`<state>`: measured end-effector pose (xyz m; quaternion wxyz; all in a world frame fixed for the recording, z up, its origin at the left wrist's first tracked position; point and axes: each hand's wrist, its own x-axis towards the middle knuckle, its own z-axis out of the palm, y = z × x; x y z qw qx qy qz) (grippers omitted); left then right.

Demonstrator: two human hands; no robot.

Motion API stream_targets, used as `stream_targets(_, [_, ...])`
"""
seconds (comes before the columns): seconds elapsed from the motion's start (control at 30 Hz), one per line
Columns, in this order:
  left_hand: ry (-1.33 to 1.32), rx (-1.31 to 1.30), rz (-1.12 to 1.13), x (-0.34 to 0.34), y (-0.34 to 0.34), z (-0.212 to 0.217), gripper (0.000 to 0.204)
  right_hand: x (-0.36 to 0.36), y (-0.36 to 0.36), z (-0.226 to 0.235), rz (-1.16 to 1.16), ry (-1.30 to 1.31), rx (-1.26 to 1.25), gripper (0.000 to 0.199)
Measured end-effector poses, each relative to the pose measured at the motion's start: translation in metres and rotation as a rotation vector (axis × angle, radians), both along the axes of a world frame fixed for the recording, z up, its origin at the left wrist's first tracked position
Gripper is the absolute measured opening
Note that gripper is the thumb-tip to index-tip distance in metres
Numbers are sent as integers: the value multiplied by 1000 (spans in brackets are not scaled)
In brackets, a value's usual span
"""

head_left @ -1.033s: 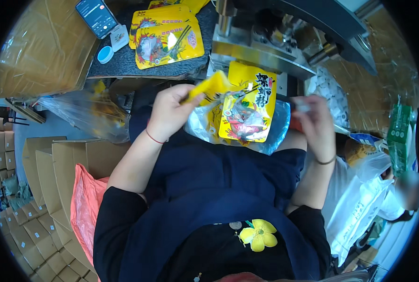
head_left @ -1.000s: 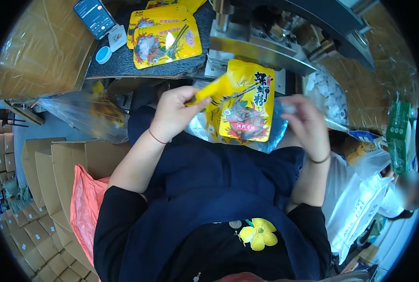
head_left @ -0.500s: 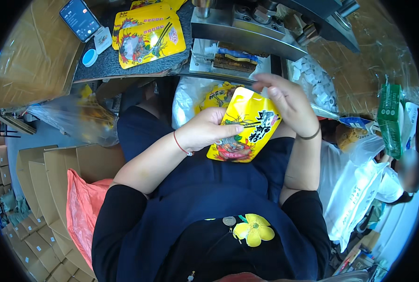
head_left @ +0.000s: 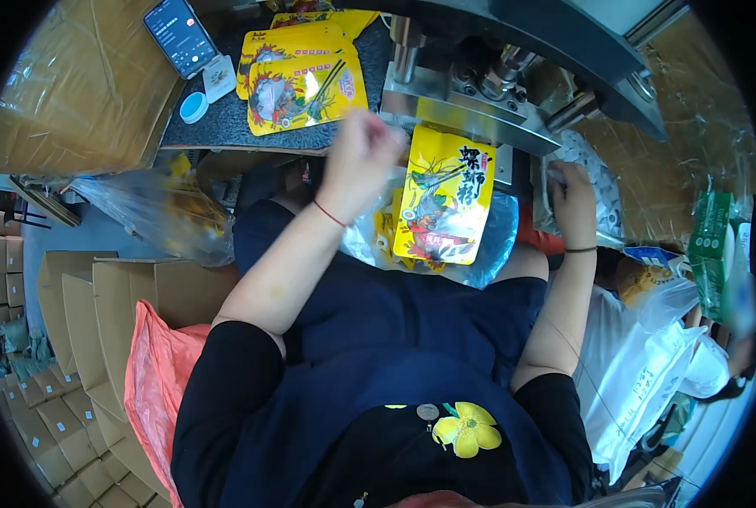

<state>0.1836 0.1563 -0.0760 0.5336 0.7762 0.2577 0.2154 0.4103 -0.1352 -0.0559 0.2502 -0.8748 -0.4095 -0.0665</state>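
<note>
A yellow printed pouch (head_left: 444,203) hangs upright with its top edge under the metal jaw of a sealing machine (head_left: 471,110). My left hand (head_left: 361,157) is blurred, raised just left of the pouch, fingers curled, and nothing shows in it. My right hand (head_left: 571,203) is at the machine's right end, fingers bent against its edge, apart from the pouch. Whether it grips anything is unclear. A clear plastic bag (head_left: 492,245) holding more yellow pouches lies in my lap behind the hanging one.
A stack of yellow pouches (head_left: 301,80), a phone (head_left: 179,34) and a small round lid (head_left: 194,106) lie on the dark mat (head_left: 225,127). Cardboard boxes (head_left: 98,296) and an orange bag (head_left: 153,372) are on my left. White bags (head_left: 640,372), a green box (head_left: 712,237) and another person's sleeve (head_left: 708,372) are on my right.
Both hands held the yellow pouch over my lap; now its top sits under the machine's jaw. My left hand has let go and lifted left, and my right hand has moved to the machine's right end.
</note>
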Motion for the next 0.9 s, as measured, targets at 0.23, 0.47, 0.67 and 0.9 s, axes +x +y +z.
stream_targets(0.23, [237, 1150, -60, -46, 42, -5, 44, -39, 2, 12, -109, -244, 216, 24])
stream_targets(0.47, [-30, 9, -162, -75, 2, 13, 19, -108, 50, 47, 473, 159, 219, 19])
stream_targets(0.67, [1, -186, -378, -49, -51, 18, 17, -116, 78, 64, 422, 236, 376, 16])
stream_targets(0.9, [36, -962, -635, -42, -89, 7, 33, -91, 45, 67, 557, 456, 83, 29])
